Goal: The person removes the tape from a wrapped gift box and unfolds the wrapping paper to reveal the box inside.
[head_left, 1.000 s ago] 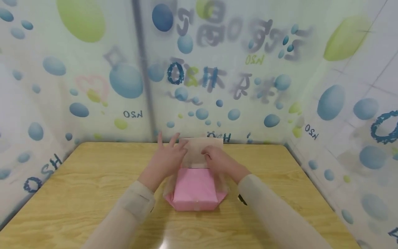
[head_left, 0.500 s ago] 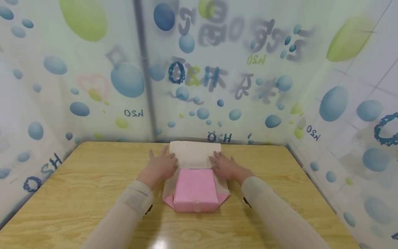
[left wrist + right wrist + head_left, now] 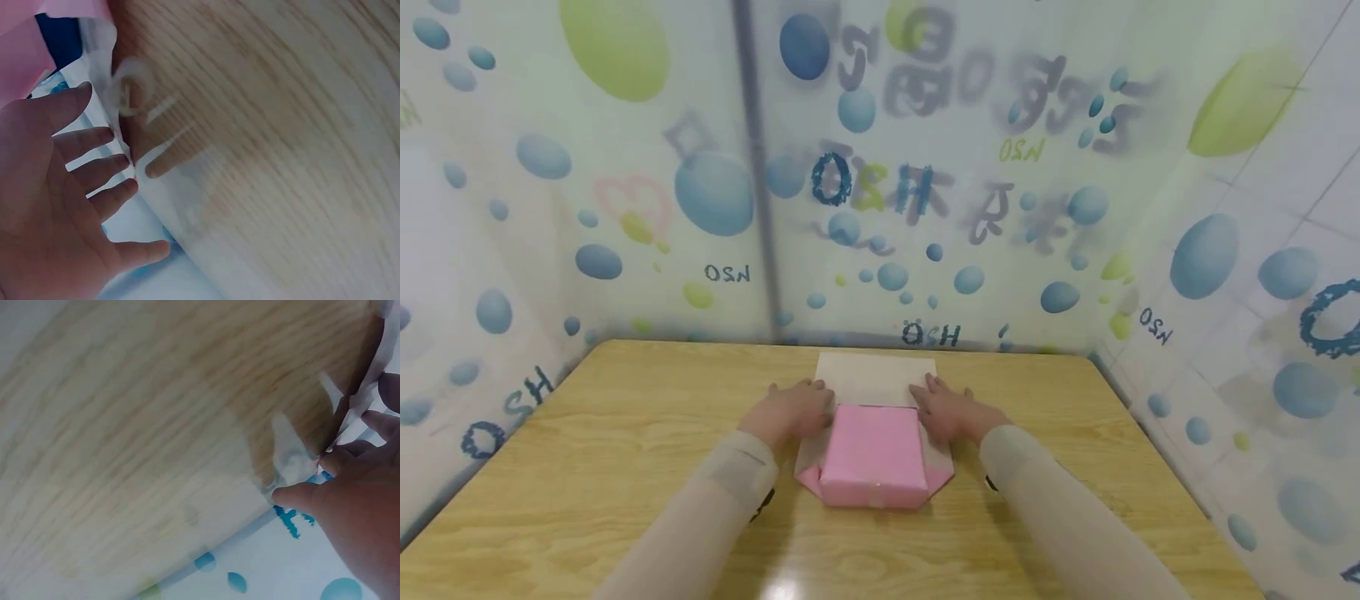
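Note:
A box in pink wrapping paper (image 3: 876, 442) stands on the table, its top and near side pink. Behind it, the paper's pale inner face (image 3: 874, 377) spreads toward the wall, with folded pink corners on both near sides. My left hand (image 3: 792, 411) rests at the paper's left edge; in the left wrist view its fingers (image 3: 103, 169) are spread and fairly straight against the paper. At the right edge, my right hand (image 3: 953, 412) presses down with extended fingers. A dark blue part of the box (image 3: 61, 40) shows beneath the pink paper in the left wrist view.
The wooden table (image 3: 625, 467) extends to both sides and in front of the box. A curtain-like wall covering (image 3: 865, 250) with blue and green drops rises behind the table's far edge and along both sides.
The raised pale flap has come down toward the table at the back. My right hand has let go of the flap and moved to its right edge; my left hand has lowered.

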